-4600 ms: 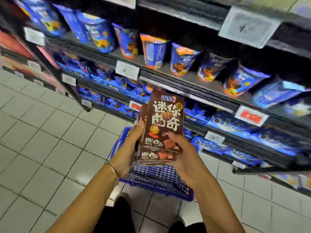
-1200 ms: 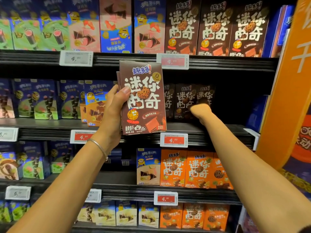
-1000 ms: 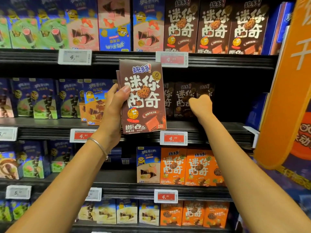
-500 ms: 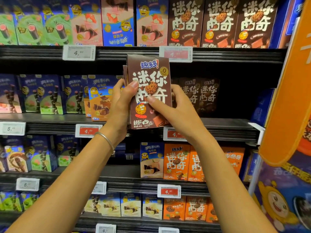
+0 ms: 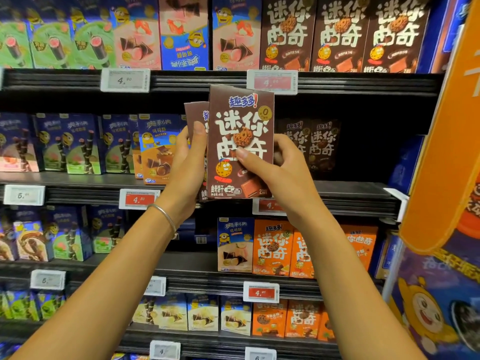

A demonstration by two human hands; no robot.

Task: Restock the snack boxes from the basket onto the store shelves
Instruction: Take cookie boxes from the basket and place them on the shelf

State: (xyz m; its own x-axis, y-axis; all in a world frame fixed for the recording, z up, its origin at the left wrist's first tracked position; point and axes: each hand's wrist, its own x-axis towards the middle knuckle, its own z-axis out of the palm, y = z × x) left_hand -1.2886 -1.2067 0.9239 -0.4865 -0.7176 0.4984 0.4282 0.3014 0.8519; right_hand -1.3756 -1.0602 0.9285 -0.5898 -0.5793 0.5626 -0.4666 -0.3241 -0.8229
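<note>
A brown cookie box (image 5: 241,120) stands upright in front of the shelf, pinched by my right hand (image 5: 280,170) with the thumb across its front. Behind it and slightly left, my left hand (image 5: 187,162) grips a small stack of the same brown boxes (image 5: 194,113). Matching brown boxes (image 5: 311,141) sit deep on the dark middle shelf (image 5: 350,190) behind my hands, with empty shelf space to their right. The basket is out of view.
More brown boxes (image 5: 340,35) line the top shelf. Blue boxes (image 5: 78,144) fill the left of the middle shelf, orange boxes (image 5: 272,248) the shelf below. An orange hanging sign (image 5: 446,126) juts out at the right. Price tags (image 5: 271,81) line the shelf edges.
My right hand came back from the rear of the middle shelf and took hold of the front brown box. That box has slid right, off the stack in my left hand.
</note>
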